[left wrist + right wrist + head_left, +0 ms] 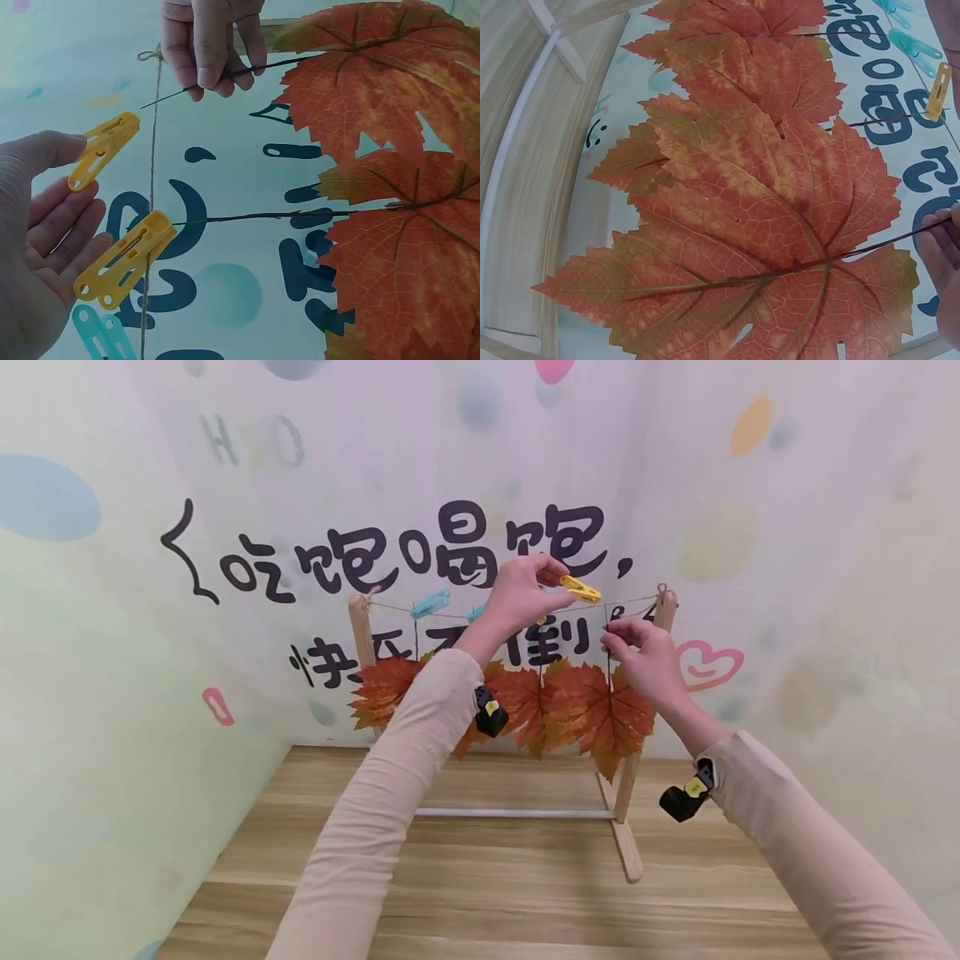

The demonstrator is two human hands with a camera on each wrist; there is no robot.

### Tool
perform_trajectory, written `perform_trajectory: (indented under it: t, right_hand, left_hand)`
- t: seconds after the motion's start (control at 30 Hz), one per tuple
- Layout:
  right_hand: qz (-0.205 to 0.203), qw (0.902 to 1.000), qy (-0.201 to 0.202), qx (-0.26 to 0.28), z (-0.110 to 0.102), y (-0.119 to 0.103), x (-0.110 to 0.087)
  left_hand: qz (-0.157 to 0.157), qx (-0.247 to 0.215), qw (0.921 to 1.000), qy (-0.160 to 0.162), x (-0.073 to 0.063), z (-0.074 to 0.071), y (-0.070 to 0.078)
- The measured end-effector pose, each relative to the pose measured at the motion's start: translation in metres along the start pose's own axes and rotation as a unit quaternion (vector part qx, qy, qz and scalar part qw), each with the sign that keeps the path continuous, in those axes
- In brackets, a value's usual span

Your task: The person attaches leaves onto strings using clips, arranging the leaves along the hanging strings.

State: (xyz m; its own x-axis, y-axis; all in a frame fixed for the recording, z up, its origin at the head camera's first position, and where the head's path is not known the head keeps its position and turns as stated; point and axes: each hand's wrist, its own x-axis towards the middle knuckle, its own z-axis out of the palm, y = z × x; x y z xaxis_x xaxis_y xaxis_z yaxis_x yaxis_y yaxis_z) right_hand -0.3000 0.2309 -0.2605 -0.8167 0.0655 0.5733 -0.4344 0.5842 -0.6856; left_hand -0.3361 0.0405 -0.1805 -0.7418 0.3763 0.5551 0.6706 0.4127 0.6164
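Observation:
My left hand pinches a yellow clothespin between thumb and fingers, just above the twine. With its fingertips my right hand pinches the dark stem of an orange-red maple leaf, which hangs at the right end of the row. In the left wrist view that stem's thin tip crosses the twine, with the held clothespin close beside it. Another yellow clothespin grips the neighbouring leaf's stem on the twine. Light-blue clothespins sit farther left along it.
The twine runs between the posts of a wooden frame, whose feet stand on a wood-grain table. A white bar joins the frame low down. Behind it is a printed wall with large dark characters.

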Motion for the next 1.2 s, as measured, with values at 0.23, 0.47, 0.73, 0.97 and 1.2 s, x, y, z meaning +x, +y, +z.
perform_trajectory:
  t: [0.23,0.47,0.73,0.97,1.2]
  right_hand:
    - [0.011,0.9994,0.013,0.029,0.002,0.002,0.003]
    - [0.019,0.9988,0.020,0.041,0.004,0.001,0.001]
    - [0.013,0.9979,0.018,0.061,0.003,-0.014,-0.002]
    - [0.023,0.9971,0.021,0.069,0.005,0.000,0.004]
    - [0.024,0.9963,0.014,0.082,0.001,-0.017,-0.003]
  left_hand:
    - [-0.021,0.035,0.9987,-0.032,0.003,0.002,0.000]
    - [-0.042,0.068,0.9957,-0.049,0.006,0.004,0.003]
    - [-0.030,0.064,0.9964,-0.048,0.009,0.001,0.000]
    - [-0.026,0.055,0.9967,-0.053,0.013,0.000,-0.001]
    - [-0.016,0.072,0.9955,-0.059,0.015,0.001,0.003]
